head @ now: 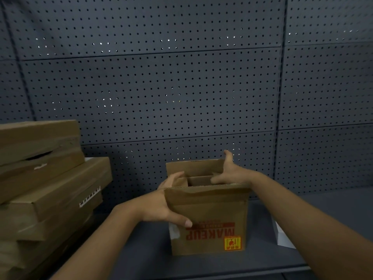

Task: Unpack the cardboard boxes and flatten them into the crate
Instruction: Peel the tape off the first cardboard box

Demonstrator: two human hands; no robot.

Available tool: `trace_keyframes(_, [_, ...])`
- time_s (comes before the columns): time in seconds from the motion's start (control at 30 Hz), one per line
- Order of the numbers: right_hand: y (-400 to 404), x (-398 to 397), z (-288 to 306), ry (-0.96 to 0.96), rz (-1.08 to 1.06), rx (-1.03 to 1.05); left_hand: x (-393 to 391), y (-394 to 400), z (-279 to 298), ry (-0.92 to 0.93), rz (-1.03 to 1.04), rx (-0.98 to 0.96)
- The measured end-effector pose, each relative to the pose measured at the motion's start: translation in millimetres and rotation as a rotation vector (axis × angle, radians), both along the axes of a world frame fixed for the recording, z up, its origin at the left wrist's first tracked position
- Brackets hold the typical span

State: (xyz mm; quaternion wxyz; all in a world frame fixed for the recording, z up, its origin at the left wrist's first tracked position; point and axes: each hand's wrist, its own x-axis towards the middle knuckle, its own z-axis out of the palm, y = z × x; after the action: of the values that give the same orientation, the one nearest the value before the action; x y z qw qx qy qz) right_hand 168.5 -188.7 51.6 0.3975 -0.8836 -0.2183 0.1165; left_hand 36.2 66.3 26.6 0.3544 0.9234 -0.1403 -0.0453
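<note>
The small box (209,217) stands open on the shelf (302,257), right of the stacked boxes (46,178). Left hand (161,207) grips its near corner; right hand (230,174), fingers spread, holds a flap. Flattening isn't done; no crate is visible.

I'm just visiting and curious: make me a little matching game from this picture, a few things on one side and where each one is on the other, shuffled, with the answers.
Things:
1. open box
2. box stack
3. left hand
4. right hand

Places:
A. at the far left of the shelf
B. gripping the open box's left wall, thumb on its front
C. in the middle of the shelf, MAKEUP print upside down
D. at the open box's top right, fingers reaching inside

Pairs: 1-C, 2-A, 3-B, 4-D
</note>
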Motion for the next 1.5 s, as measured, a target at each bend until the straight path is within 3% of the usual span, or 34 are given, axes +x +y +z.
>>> trace_keyframes(0.1, [-8.6,0.5,4.2,-0.033,-0.040,0.056,-5.7,-2.7,0.8,-0.050,-0.041,-0.046])
trace_keyframes(0.2, [-21.6,2.5,5.6,0.005,-0.098,0.242,-7.9,1.7,0.8,-0.214,-0.009,-0.050])
trace_keyframes(0.27, [-27.7,-1.9,4.4,0.101,-0.169,0.365,-7.8,7.1,-0.9,-0.276,0.096,-0.189])
trace_keyframes(0.4, [-29.4,2.7,-12.1,0.200,-0.273,0.528,-8.9,4.9,-3.9,-0.231,0.158,-0.421])
trace_keyframes(0.97, [-44.1,-28.8,-29.8,0.250,0.056,0.736,-10.5,3.8,-24.6,-0.355,0.355,-0.604])
trace_keyframes(1.1, [-45.3,-29.6,-31.3,0.277,-0.009,0.997,-12.5,0.3,-17.6,-0.383,0.392,-0.767])
trace_keyframes(1.17, [-42.2,-34.0,-30.1,0.222,-0.094,0.954,-12.2,0.5,-13.4,-0.406,0.450,-0.874])
trace_keyframes(1.27, [-39.3,-31.2,-40.9,0.168,-0.189,0.683,-9.9,3.4,-10.8,-0.421,0.510,-0.974])
trace_keyframes(1.5, [-45.8,-17.7,-59.2,0.438,-0.401,0.620,-6.3,5.1,-15.4,-0.435,0.553,-1.032])
